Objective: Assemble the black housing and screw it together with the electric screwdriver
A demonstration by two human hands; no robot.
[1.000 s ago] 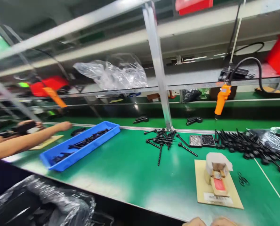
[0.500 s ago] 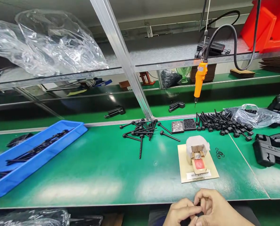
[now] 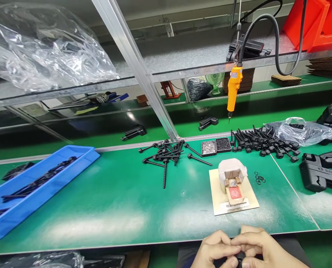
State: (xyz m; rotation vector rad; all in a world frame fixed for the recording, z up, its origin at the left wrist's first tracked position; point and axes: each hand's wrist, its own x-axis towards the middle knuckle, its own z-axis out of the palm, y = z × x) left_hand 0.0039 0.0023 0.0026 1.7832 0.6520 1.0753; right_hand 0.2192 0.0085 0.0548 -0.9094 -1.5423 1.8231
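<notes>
Just below the front edge of the bench, my left hand (image 3: 214, 250) and my right hand (image 3: 259, 247) meet with their fingers closed round a small black part (image 3: 240, 256). Most of that part is hidden by the fingers, so its exact kind does not show. Straight ahead of the hands, a jig on a cream base plate (image 3: 217, 203) carries a white block (image 3: 233, 165) with a red pad (image 3: 235, 192) at its front. Several thin black rings (image 3: 259, 178) lie to the right of it.
Black threaded rods with knobs lie in a left pile (image 3: 166, 152) and a right pile (image 3: 266, 143). Between them stand two small trays of silver (image 3: 208, 147) and black (image 3: 223, 144) pieces. An orange electric screwdriver (image 3: 234, 89) hangs above. A blue bin (image 3: 51, 190) sits left, black cases (image 3: 322, 171) right.
The view has shifted slightly. My hands stay together at the bench edge, with the fingers of both shifted a little around the black part.
</notes>
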